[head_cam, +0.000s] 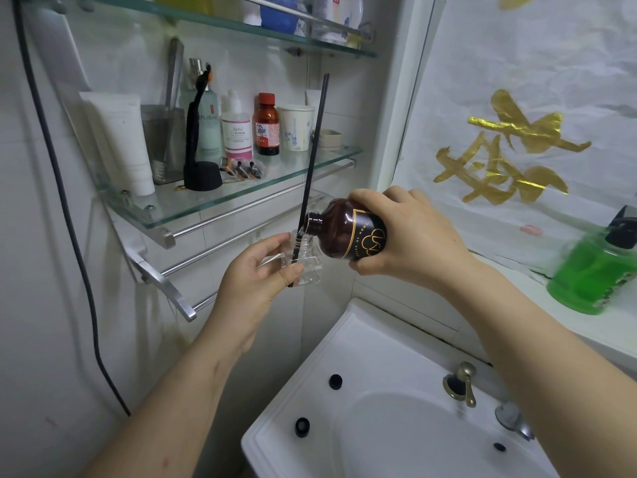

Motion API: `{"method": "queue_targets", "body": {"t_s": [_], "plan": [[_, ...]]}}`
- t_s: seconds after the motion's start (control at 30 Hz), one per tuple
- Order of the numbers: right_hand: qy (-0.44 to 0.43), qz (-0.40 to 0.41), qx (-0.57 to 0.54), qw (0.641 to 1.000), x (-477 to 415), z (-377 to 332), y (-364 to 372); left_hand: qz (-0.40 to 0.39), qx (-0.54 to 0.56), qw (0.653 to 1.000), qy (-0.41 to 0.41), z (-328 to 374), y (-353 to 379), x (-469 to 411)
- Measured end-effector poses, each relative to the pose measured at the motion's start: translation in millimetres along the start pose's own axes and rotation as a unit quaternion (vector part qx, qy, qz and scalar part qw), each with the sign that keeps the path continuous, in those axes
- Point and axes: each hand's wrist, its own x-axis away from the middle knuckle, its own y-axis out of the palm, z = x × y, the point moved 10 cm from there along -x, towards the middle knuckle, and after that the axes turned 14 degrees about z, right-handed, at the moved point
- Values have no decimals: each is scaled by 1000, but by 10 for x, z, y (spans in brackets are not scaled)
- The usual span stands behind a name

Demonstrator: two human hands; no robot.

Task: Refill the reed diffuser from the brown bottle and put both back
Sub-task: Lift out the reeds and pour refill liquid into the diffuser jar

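My left hand point(256, 281) grips the clear reed diffuser bottle point(307, 267) above the sink's left side. A long black reed point(312, 167) stands in the bottle and leans up to the right. My right hand point(410, 236) holds the brown bottle point(348, 232), uncapped and tipped to the left, its open mouth at the diffuser's neck. A thin clear stream runs from that mouth into the diffuser. Two small black caps point(335, 381) point(302, 427) lie on the sink's left rim.
A white sink point(275, 439) with a brass tap point(462, 382) is below my hands. The lower glass shelf point(206, 201) holds tubes, a razor, bottles and a paper cup. Towel rails point(220, 246) jut out beneath it. A green bottle point(593, 270) stands on the right ledge.
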Motion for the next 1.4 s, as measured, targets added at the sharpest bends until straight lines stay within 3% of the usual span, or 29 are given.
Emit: {"method": "queue_targets", "body": {"t_s": [1.4], "plan": [[-1, -4, 4, 1000, -2, 31, 4, -4, -4, 1000, 3, 23, 21, 19]]}}
